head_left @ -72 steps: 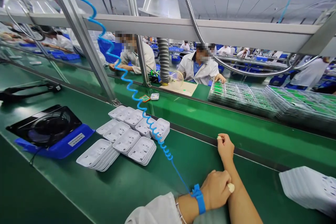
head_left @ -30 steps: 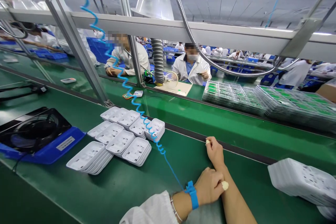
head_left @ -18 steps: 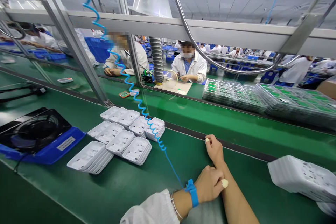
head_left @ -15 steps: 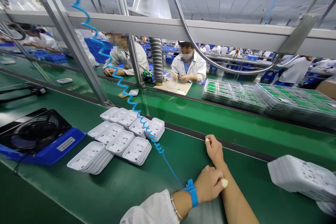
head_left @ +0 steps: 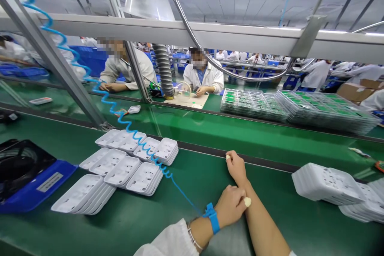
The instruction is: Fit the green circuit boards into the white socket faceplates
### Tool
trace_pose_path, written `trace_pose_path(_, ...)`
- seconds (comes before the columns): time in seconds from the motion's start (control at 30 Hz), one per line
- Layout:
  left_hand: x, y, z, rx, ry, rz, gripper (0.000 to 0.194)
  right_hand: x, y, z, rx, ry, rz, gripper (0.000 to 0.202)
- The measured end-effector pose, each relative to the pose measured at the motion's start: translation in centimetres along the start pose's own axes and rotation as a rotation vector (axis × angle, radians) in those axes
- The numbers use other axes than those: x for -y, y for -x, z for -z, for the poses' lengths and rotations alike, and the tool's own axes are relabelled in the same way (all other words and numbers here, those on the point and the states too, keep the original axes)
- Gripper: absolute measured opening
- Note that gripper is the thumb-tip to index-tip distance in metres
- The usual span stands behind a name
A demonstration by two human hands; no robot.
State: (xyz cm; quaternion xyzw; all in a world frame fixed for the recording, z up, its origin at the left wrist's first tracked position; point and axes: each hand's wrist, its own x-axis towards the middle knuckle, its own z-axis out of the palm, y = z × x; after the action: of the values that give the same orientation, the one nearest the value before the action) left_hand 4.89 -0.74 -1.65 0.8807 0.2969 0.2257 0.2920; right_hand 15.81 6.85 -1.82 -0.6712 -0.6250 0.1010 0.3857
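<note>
My left hand [head_left: 229, 207], with a blue wrist strap [head_left: 212, 218] on its wrist, rests against my right forearm [head_left: 260, 218]. Its fingers are curled in, and a pale yellow finger cot covers the thumb tip, which lies on the forearm. Farther forward, my right hand [head_left: 236, 167] is loosely closed on the green bench [head_left: 192, 192], close to its dark far edge. A pale cot shows on one of its digits too. I see nothing held in either hand. Left of them stand stacks of white plastic housings [head_left: 144, 178]; more white housings [head_left: 328, 184] are at the right.
A blue coiled cord [head_left: 129, 128] hangs across the left stacks to the strap. A black fan on a blue base [head_left: 39, 186] sits at far left. Beyond the green belt [head_left: 192, 124], trays of green circuit boards [head_left: 255, 104] are piled and a co-worker [head_left: 202, 74] sits.
My view has turned to the right, so the bench items appear farther left and more of the right stacks shows. Both hands keep the same pose.
</note>
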Motion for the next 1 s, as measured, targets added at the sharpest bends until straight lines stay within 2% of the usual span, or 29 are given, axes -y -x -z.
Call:
trace_pose_path(0.43,0.08,0.03,-0.08,-0.005,0.007,-0.006,0.019,0.09,0.05,0.06,0.001,0.011,-0.003,0.024)
trace_pose_path(0.7,-0.05,0.08,0.08,0.036,-0.004,0.003,0.015,0.18,0.01,0.08,-0.003,0.012,0.002,0.024)
trace_pose_path(1.0,-0.22,0.02,0.27,0.03,0.018,0.009,0.02,-0.16,0.04,0.02,-0.004,0.006,-0.001,0.024)
